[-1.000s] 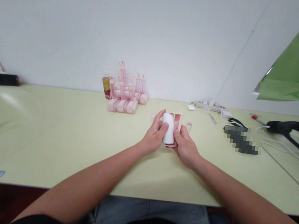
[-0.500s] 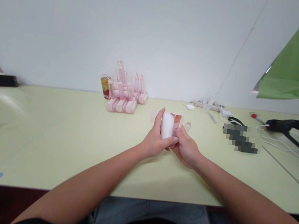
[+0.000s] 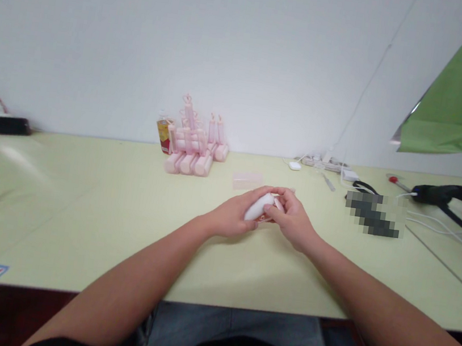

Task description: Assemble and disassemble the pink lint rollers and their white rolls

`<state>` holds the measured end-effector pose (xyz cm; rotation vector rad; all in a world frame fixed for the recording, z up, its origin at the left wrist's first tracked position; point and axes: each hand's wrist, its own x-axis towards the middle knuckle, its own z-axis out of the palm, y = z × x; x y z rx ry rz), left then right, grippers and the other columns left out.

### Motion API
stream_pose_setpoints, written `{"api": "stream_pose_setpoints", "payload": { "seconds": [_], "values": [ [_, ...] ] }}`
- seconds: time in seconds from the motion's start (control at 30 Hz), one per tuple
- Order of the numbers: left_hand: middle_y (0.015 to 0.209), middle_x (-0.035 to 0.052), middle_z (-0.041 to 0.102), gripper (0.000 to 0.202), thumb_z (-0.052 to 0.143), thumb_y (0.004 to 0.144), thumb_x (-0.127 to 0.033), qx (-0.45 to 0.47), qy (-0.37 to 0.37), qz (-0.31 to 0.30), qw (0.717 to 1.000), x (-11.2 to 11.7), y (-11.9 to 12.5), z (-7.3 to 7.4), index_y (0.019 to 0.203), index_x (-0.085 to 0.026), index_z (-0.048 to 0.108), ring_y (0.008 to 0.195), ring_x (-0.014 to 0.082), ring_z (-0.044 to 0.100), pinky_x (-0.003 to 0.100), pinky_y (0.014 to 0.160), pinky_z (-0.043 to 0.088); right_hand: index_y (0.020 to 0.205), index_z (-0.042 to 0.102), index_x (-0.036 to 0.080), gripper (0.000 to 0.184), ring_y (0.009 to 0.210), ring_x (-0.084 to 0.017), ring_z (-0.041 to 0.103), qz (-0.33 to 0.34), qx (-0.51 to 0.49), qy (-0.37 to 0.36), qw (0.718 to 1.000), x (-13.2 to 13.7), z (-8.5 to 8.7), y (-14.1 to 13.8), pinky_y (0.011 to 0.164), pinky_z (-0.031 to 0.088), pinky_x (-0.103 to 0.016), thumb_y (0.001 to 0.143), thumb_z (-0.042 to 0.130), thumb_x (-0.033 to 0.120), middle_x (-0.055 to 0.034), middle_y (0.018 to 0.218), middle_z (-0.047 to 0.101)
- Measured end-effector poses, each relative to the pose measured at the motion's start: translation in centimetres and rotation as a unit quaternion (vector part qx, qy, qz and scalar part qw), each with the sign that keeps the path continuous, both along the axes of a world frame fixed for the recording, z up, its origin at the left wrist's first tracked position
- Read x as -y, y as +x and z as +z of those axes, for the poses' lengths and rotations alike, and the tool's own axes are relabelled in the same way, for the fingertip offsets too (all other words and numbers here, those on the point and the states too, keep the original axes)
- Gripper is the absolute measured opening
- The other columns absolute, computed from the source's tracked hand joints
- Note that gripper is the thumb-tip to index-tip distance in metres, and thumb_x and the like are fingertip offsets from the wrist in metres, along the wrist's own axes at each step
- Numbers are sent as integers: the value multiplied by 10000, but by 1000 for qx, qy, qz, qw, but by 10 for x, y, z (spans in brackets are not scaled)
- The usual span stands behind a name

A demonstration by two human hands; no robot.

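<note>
Both hands meet over the middle of the pale yellow table. My left hand is closed around a white roller-shaped piece, which now lies tilted almost flat. My right hand curls over its far end, fingers pressed on a pink part that is mostly hidden beneath them. A small clear plastic cover lies on the table just behind the hands.
A stack of pink rollers and a small bottle stand by the wall. Cables and a power strip lie at the back right, a black strap farther right. A black box sits far left.
The white roller has tipped from upright to nearly flat and dropped lower. My right hand has moved over its top, and the clear cover behind has come into view.
</note>
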<state>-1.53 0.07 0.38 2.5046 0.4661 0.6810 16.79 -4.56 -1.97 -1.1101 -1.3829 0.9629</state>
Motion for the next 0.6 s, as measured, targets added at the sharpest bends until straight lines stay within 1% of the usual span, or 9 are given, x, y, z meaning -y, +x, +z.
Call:
{"api": "stream_pose_setpoints", "payload": {
  "seconds": [0.1,0.17,0.27,0.37,0.43,0.6],
  "values": [
    [1490,72,398,817,553,765,-187,-66,0,-11,998,-1,-6,7,1504,-261,213,1287,262,459,408,1070,350,1135,507,204,411,703,-153,585,36,145,-2,989,2,3,4,606,509,-283,767,635,334,-10,853,596],
    [1457,76,446,806,565,763,-207,-103,4,-1,995,-2,-9,10,1496,-262,237,1236,274,504,401,1036,376,1115,518,198,401,658,-145,570,54,207,-6,977,4,4,5,555,490,-265,763,639,346,-10,841,596],
    [1424,73,486,789,579,752,-218,-130,15,11,991,-3,-12,11,1480,-265,279,1184,280,542,384,996,401,1104,515,187,375,603,-130,547,56,254,-1,966,6,5,5,525,453,-250,775,618,334,-12,829,599],
    [1430,71,481,778,575,752,-217,-143,28,14,989,-3,-13,12,1475,-263,292,1195,281,534,372,990,401,1058,529,169,317,629,-139,544,33,313,14,949,6,5,6,553,416,-247,773,598,289,-28,815,615],
    [1432,67,479,781,568,754,-212,-157,33,13,987,-4,-14,12,1480,-271,284,1198,279,531,368,992,397,1048,530,161,314,668,-153,553,27,344,18,939,6,5,6,573,400,-250,764,595,278,-45,828,629],
    [1408,70,500,784,554,759,-205,-185,36,20,982,-5,-16,12,1487,-289,275,1184,276,538,369,978,402,1052,507,155,308,700,-177,574,29,369,8,929,7,4,6,584,387,-257,769,567,259,-71,850,652]
  ]
}}
